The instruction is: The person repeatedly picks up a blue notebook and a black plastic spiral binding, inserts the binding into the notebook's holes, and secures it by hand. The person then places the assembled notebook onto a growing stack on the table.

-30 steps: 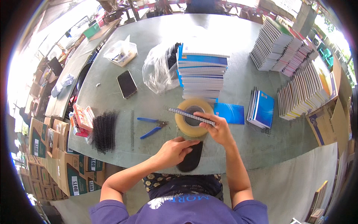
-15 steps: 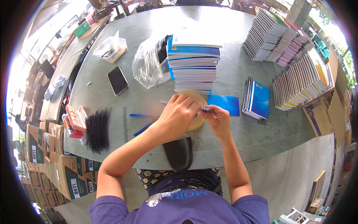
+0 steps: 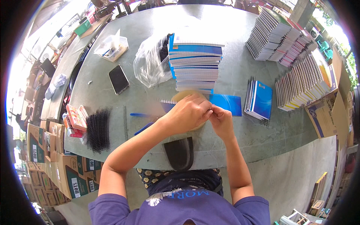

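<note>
Tan tape roll [image 3: 184,96] lay near desk [image 3: 240,67] front edge, below notebook stack [image 3: 196,62]. Left hand [image 3: 187,113] covered roll, fingers curled. Right hand [image 3: 221,119] touched left, fingertips pinched; held item hidden.

Purple short-sleeved shirt (pale lettering on front), bare forearms.

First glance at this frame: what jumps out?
The two hands, left hand and right hand, meet at the table's near middle over a tan roll and a spiral-bound notebook edge. Just behind stands a tall stack of blue notebooks. More spiral-bound stacks fan along the right; black binding coils lie left.
</note>
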